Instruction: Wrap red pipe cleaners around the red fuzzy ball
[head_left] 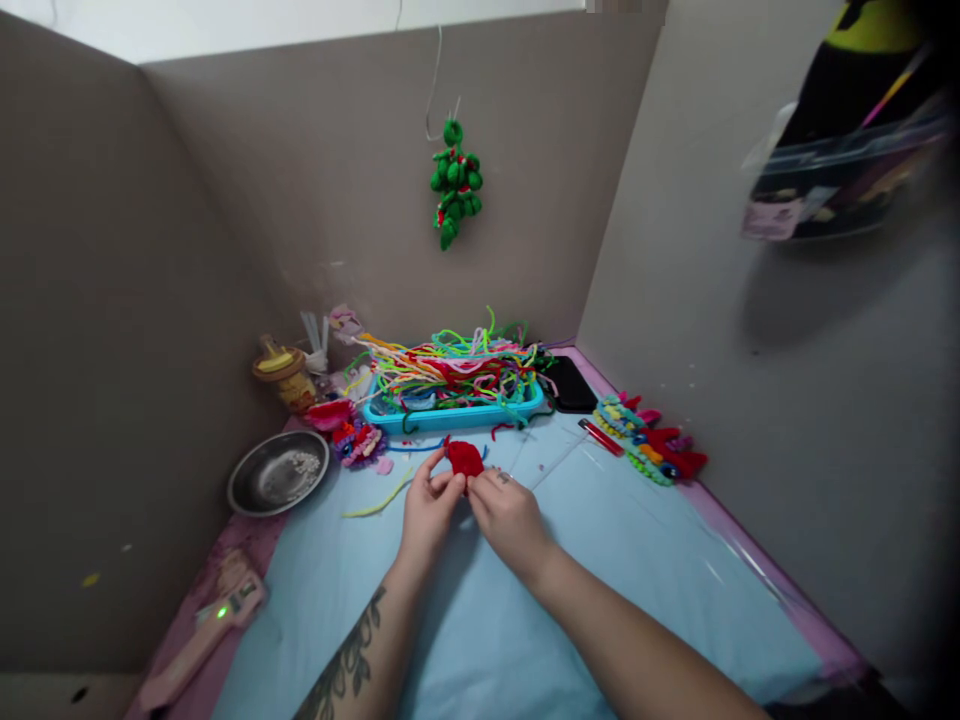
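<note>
A small red fuzzy piece (465, 458) made of pipe cleaner sits just above a light blue table cover (525, 600). My left hand (426, 510) pinches its lower left side with closed fingers. My right hand (508, 512) grips its lower right side, fingers curled together. Behind the hands a turquoise tray (450, 415) holds a heap of coloured pipe cleaners (450, 365).
A metal bowl (277, 472) lies at the left, a pink glue gun (202, 630) nearer the front left. Finished coloured pieces (649, 445) lie at the right by the wall. A green figure (455, 185) hangs on the back wall. A loose yellow pipe cleaner (379, 500) lies left of my hands.
</note>
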